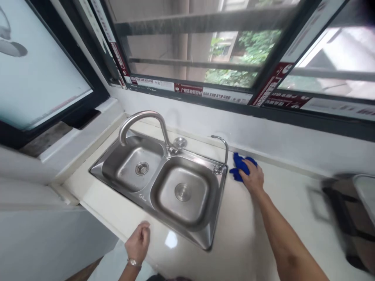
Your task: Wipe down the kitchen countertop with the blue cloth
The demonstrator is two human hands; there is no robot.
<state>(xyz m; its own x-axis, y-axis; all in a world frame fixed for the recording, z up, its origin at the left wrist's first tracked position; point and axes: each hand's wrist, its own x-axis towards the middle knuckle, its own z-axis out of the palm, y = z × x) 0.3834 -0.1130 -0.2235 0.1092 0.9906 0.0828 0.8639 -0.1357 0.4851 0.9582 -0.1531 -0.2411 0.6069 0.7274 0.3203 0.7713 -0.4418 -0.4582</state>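
Observation:
My right hand (253,179) presses a blue cloth (240,164) onto the white countertop (281,218), just right of the steel double sink (205,239), with its fingers closed over the cloth. The cloth lies beside the small thin tap (223,150) at the sink's back right corner. My left hand (138,242), with a watch on the wrist, rests on the counter's front edge below the sink, its fingers curled and nothing visible in them. The big curved faucet (146,117) stands between the two basins at the back.
Both basins have drains: an open strainer (142,168) on the left, a flat plug (182,192) on the right. A window with bars runs above the counter. A blurred dark rack or stove (348,218) sits at the far right.

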